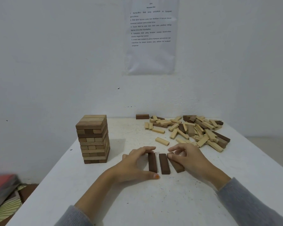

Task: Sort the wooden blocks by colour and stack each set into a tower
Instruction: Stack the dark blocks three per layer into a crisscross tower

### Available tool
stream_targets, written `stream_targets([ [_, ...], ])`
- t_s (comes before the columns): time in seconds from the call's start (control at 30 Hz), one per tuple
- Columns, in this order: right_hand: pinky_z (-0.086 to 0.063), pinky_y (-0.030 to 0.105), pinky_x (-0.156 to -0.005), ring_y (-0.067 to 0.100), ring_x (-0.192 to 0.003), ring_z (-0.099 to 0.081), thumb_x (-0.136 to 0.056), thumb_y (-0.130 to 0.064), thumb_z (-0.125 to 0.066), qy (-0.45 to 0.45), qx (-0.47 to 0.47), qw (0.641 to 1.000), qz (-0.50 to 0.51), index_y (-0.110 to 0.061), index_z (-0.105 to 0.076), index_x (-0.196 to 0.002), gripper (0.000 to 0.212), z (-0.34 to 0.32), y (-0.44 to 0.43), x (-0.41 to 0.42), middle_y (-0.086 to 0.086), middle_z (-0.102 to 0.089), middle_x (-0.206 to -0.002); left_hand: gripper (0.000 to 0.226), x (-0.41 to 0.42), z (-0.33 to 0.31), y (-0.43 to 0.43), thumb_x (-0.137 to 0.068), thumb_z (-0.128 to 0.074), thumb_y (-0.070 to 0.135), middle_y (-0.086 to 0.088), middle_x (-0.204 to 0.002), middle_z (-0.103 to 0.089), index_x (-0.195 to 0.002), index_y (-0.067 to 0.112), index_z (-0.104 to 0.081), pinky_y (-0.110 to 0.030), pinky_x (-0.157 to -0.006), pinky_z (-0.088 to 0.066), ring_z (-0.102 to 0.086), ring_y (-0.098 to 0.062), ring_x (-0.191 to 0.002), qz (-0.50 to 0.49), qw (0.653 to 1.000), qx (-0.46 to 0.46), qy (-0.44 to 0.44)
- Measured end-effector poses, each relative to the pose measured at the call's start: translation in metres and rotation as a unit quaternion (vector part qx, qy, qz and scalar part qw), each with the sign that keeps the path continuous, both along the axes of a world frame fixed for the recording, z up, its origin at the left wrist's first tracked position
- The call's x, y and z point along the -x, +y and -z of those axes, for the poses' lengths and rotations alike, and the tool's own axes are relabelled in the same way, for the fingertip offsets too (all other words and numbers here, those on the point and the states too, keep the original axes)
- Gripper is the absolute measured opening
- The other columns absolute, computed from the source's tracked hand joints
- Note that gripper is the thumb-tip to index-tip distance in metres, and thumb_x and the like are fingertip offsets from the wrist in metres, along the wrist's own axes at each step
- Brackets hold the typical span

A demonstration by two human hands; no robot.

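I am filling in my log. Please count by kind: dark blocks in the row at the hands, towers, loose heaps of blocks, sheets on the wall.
Dark blocks in the row: 3
Towers: 1
Heaps: 1
Sheets: 1
Total: 6

Three dark blocks (pixel 164 163) side by side
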State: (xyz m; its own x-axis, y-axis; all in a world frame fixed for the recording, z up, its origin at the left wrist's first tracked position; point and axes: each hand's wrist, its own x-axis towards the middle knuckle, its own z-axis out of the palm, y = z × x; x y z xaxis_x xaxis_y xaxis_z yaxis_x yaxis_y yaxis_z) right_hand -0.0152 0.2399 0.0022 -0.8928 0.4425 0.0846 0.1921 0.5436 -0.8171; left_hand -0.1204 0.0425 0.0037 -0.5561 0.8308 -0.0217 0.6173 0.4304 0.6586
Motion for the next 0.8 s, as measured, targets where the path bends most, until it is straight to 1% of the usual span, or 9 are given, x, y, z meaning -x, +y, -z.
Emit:
stream_targets([
  [0.07,-0.046,0.024,-0.08,0.006,-0.097,-0.052,-0.086,-0.046,-0.066,-0.027,0.011,0.998,-0.051,-0.034,-0.064,-0.109,0.026,-0.004,0.007,-0.001,-0.003,-0.054,-0.113,0.079,-0.001,0.001,0.001,-0.071,-0.076,0.055,0.026,-0.134,-0.041,-0.136,0.051,-0.031,-0.028,-0.1,-0.015,-0.027,-0.002,-0.132,-0.004,1.0,-0.021,0.011],
  [0.13,-0.045,0.021,-0.082,0.004,-0.103,-0.051,-0.08,-0.05,-0.071,-0.096,0.009,0.986,-0.133,-0.044,-0.05,-0.126,0.051,-0.014,0.018,-0.008,-0.013,-0.049,-0.121,0.08,-0.002,0.002,0.002,-0.07,-0.076,0.056,0.026,-0.132,-0.044,-0.136,0.05,-0.031,-0.028,-0.097,-0.014,-0.029,-0.001,-0.13,-0.007,0.999,-0.031,0.018],
  [0.2,-0.044,0.018,-0.084,0.0,-0.108,-0.049,-0.075,-0.039,-0.08,-0.156,-0.033,0.964,-0.211,-0.054,-0.033,-0.137,0.08,-0.02,0.029,-0.015,-0.025,-0.042,-0.129,0.081,-0.003,0.003,0.003,-0.069,-0.076,0.057,0.026,-0.132,-0.045,-0.136,0.05,-0.031,-0.028,-0.097,-0.015,-0.03,0.0,-0.128,-0.009,0.999,-0.036,0.024],
  [0.23,-0.044,0.016,-0.083,-0.002,-0.108,-0.048,-0.073,-0.034,-0.082,-0.16,-0.054,0.959,-0.228,-0.059,-0.029,-0.136,0.087,-0.019,0.031,-0.017,-0.029,-0.04,-0.13,0.081,-0.003,0.004,0.004,-0.069,-0.075,0.057,0.026,-0.132,-0.045,-0.136,0.049,-0.031,-0.028,-0.097,-0.015,-0.03,0.001,-0.127,-0.01,0.999,-0.037,0.028],
  [0.3,-0.044,0.012,-0.075,-0.007,-0.102,-0.049,-0.071,-0.031,-0.084,-0.118,-0.061,0.969,-0.209,-0.063,-0.034,-0.129,0.084,-0.015,0.03,-0.017,-0.033,-0.043,-0.126,0.079,-0.005,0.004,0.006,-0.069,-0.075,0.057,0.026,-0.131,-0.047,-0.136,0.048,-0.033,-0.028,-0.096,-0.015,-0.032,0.003,-0.126,-0.012,0.998,-0.04,0.039],
  [0.4,-0.04,0.011,-0.068,-0.007,-0.094,-0.049,-0.066,-0.036,-0.087,-0.06,-0.055,0.981,-0.174,-0.06,-0.043,-0.125,0.077,-0.008,0.023,-0.013,-0.029,-0.05,-0.12,0.079,-0.006,0.006,0.007,-0.068,-0.075,0.059,0.028,-0.13,-0.049,-0.135,0.05,-0.033,-0.027,-0.096,-0.016,-0.033,0.009,-0.124,-0.012,0.998,-0.046,0.04],
  [0.5,-0.037,0.015,-0.072,-0.001,-0.096,-0.048,-0.061,-0.039,-0.089,-0.045,-0.057,0.983,-0.169,-0.06,-0.045,-0.125,0.081,-0.004,0.017,-0.012,-0.027,-0.051,-0.119,0.079,-0.004,0.008,0.006,-0.068,-0.075,0.06,0.029,-0.13,-0.049,-0.134,0.05,-0.033,-0.027,-0.098,-0.016,-0.033,0.007,-0.127,-0.013,0.998,-0.048,0.035],
  [0.63,-0.038,0.013,-0.076,-0.005,-0.101,-0.047,-0.06,-0.04,-0.09,-0.025,-0.05,0.983,-0.173,-0.06,-0.046,-0.125,0.082,-0.003,0.013,-0.01,-0.026,-0.053,-0.119,0.077,-0.003,0.009,0.007,-0.068,-0.076,0.06,0.032,-0.125,-0.05,-0.132,0.052,-0.034,-0.027,-0.096,-0.017,-0.034,0.006,-0.126,-0.017,0.998,-0.047,0.035],
  [0.8,-0.041,0.019,-0.085,-0.004,-0.107,-0.048,-0.057,-0.043,-0.089,-0.012,-0.038,0.984,-0.174,-0.062,-0.045,-0.125,0.083,0.001,0.014,-0.01,-0.023,-0.057,-0.118,0.078,-0.002,0.01,0.007,-0.066,-0.078,0.057,0.033,-0.122,-0.052,-0.131,0.052,-0.036,-0.024,-0.098,-0.016,-0.035,0.014,-0.122,-0.022,0.998,-0.055,0.035],
])
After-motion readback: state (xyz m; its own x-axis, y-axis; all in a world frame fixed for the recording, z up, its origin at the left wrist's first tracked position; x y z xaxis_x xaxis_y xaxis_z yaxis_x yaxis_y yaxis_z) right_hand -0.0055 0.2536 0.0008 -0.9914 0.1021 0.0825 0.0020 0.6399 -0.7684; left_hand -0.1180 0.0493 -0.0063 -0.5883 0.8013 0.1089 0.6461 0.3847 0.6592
